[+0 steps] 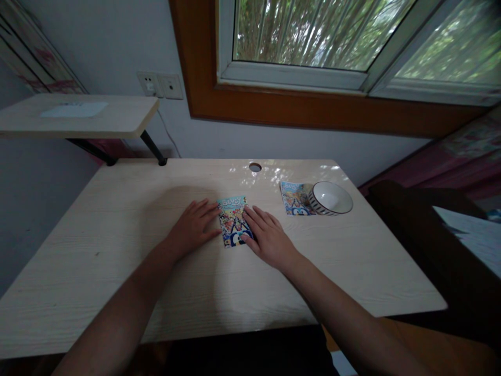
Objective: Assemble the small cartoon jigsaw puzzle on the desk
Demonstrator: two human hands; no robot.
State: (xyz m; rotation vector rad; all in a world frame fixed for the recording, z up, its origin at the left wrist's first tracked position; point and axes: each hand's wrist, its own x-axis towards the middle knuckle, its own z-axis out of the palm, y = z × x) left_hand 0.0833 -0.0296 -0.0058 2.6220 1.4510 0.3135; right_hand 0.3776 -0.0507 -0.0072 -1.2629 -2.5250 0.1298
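Observation:
A small colourful booklet with "BLUEY" on its cover (234, 222) lies flat on the pale wooden table (188, 303). My left hand (194, 227) rests at its left edge, fingers spread, the fingertips touching or nearly touching it. My right hand (270, 235) lies flat over the booklet's right edge, fingers extended and the thumb near the lower corner. Further right is a second similar booklet (293, 198), its right part hidden by a white bowl (332, 197) with dark stripes on its outside.
A raised shelf (117, 117) with a paper (74, 109) stands at the back left. Behind the table are a wall socket (170, 86) and a wood-framed window (313, 107). The tabletop has a round cable hole (255, 167). Papers (475, 240) lie on a dark surface at right.

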